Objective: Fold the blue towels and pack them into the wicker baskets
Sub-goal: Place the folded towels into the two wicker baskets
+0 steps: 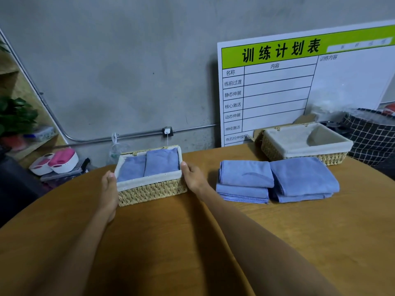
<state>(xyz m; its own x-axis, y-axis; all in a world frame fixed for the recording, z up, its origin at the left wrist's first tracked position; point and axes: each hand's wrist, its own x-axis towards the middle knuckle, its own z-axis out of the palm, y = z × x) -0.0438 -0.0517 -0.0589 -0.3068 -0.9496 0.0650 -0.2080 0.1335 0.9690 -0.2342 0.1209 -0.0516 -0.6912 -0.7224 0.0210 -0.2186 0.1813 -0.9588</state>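
Note:
A wicker basket [151,192] with a white cloth lining sits at the far left of the round wooden table [192,242]. Two folded blue towels [149,163] lie side by side inside it. My left hand [110,189] grips the basket's left end and my right hand [193,177] grips its right end. To the right, two stacks of folded blue towels [277,180] rest on the table. A second lined wicker basket [303,154] stands behind them with no towels showing in it.
A white and green planning board [299,86] leans on the grey wall behind the table. A black checked bag [372,137] stands at the far right. Shelves, a plant and pink and white containers [57,161] lie beyond the table's left edge.

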